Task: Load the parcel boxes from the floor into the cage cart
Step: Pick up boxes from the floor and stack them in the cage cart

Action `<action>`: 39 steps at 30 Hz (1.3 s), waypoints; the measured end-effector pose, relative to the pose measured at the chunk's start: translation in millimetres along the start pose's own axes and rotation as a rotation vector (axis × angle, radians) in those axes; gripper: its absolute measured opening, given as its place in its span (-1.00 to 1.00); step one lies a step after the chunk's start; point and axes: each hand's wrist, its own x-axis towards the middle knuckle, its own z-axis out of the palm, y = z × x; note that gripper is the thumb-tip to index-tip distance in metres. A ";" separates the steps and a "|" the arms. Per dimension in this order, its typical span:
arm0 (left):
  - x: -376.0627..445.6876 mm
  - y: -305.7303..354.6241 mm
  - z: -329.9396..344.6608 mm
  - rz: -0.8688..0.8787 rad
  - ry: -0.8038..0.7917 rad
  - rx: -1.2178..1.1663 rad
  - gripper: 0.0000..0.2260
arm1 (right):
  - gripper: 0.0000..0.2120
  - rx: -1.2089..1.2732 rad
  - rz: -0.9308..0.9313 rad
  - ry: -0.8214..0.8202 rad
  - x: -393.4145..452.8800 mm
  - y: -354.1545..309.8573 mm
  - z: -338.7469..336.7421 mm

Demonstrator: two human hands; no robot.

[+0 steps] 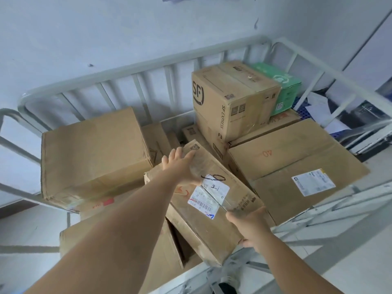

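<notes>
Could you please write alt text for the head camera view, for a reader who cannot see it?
Both hands, left and right, hold a tilted labelled parcel box over a grey cage cart already packed with cardboard boxes, including an SF Express box stacked at the back beside a green box.

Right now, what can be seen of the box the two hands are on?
The held box is worn brown cardboard, long, taped, with a white shipping label and black marker scrawl on top. It lies tilted inside the cart, resting on other boxes. The left hand presses its far end; the right hand grips its near corner.
</notes>
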 end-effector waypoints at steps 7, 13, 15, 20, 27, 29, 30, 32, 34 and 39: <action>24.5 9.4 8.3 0.068 -0.024 0.047 0.00 | -0.06 -0.119 0.090 -0.039 14.4 -0.2 -1.8; 36.5 11.0 12.7 0.096 -0.022 0.003 -0.01 | -0.45 -0.285 0.067 -0.074 26.1 1.8 -0.3; 37.4 5.8 23.2 0.086 -0.048 -0.001 -0.01 | -0.33 -0.379 0.070 -0.107 30.7 1.8 1.4; 27.1 -17.5 54.1 0.066 -0.109 0.068 -0.08 | -0.14 -0.842 -0.137 -0.037 43.1 -17.9 -4.6; -39.8 8.3 101.5 0.051 -0.167 -0.015 0.02 | -0.09 -0.894 -0.285 -0.197 63.5 -46.7 0.4; -56.6 16.2 110.2 0.034 -0.215 -0.044 0.07 | -0.16 -0.889 -0.261 -0.250 59.3 -40.7 10.1; -64.6 18.2 113.1 0.026 -0.230 -0.053 0.08 | -0.19 -0.874 -0.249 -0.268 55.0 -35.8 16.5; -78.5 18.0 118.4 0.017 -0.255 -0.057 0.10 | -0.25 -0.847 -0.239 -0.280 45.9 -26.9 29.0; -90.7 14.8 124.4 0.004 -0.264 -0.064 0.12 | -0.31 -0.858 -0.258 -0.271 39.5 -22.9 38.7; -104.5 -1.3 132.2 -0.058 -0.202 -0.041 0.03 | -0.39 -0.870 -0.264 -0.283 34.5 -22.9 54.5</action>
